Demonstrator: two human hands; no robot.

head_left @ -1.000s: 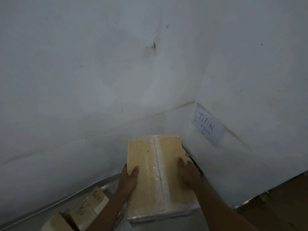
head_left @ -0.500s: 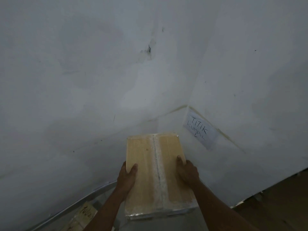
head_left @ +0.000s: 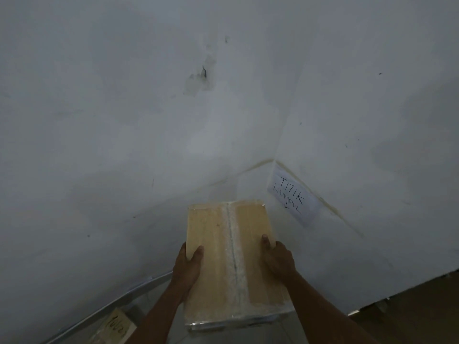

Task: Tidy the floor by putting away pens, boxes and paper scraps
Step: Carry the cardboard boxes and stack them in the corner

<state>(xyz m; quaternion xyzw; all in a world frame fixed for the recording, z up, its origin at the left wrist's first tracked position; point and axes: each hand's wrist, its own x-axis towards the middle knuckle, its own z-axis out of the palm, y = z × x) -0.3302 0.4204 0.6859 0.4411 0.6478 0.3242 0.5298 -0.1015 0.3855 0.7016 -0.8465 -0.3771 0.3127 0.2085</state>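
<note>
Reaching forward with both arms, the person gripped a cardboard box [head_left: 231, 256] by its long sides. The left hand [head_left: 188, 266] curled round the left edge with its thumb on top, and the right hand [head_left: 277, 259] clasped the right edge likewise. The box was flat, tan and rectangular, with glossy clear tape along its centre seam. It sat before a white wall corner, near a handwritten paper sign [head_left: 293, 197].

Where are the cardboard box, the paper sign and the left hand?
cardboard box [head_left: 216, 271]: head view, top face, left of the tape seam.
paper sign [head_left: 293, 197]: head view, middle of the sheet, on the handwriting.
left hand [head_left: 186, 268]: head view, back of the hand at the box's left edge.
</note>
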